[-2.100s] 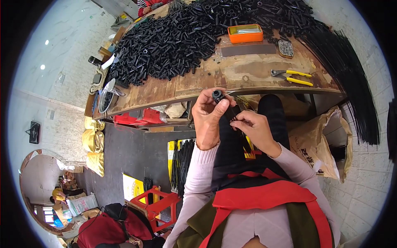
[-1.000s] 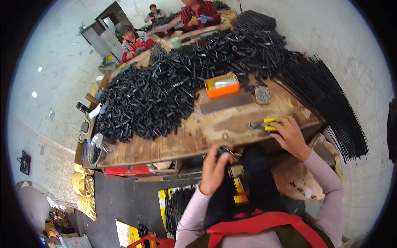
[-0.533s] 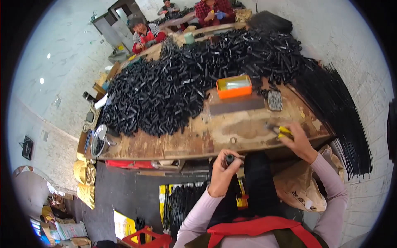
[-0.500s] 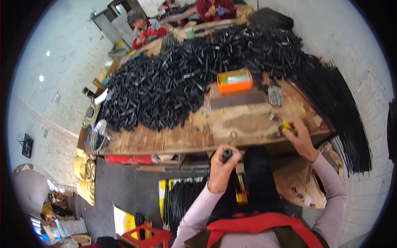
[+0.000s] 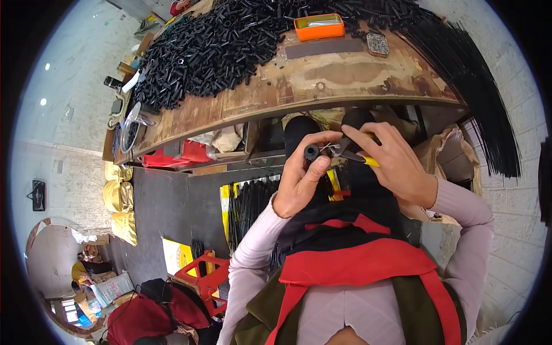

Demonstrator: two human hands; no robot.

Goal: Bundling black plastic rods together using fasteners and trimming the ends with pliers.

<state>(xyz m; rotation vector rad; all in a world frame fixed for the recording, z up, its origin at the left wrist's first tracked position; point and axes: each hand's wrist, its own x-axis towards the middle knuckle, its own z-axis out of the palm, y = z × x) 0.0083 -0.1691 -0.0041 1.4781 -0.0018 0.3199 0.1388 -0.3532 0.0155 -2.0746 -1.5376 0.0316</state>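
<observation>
A short black tube, its open round end facing the camera, is pinched between the thumb and curled fingers of the left hand; thin pale wire ends project from it toward the right. Just right of these fingertips, the nose of a pair of yellow-handled pliers meets the wire. The right hand is closed around the pliers' handles, one yellow grip end showing below its index finger. Both hands are held over the lap, above black trousers and a red apron, below the front edge of the wooden workbench. Beyond the fingers, on the bench top, lie a large heap of black tubes, an orange tray, a dark flat strip and a small square metal piece. To the right of the right hand hangs a bundle of long black rods. Left of the left hand, lower down, stand yellow sacks and a red crate on the dark floor.
</observation>
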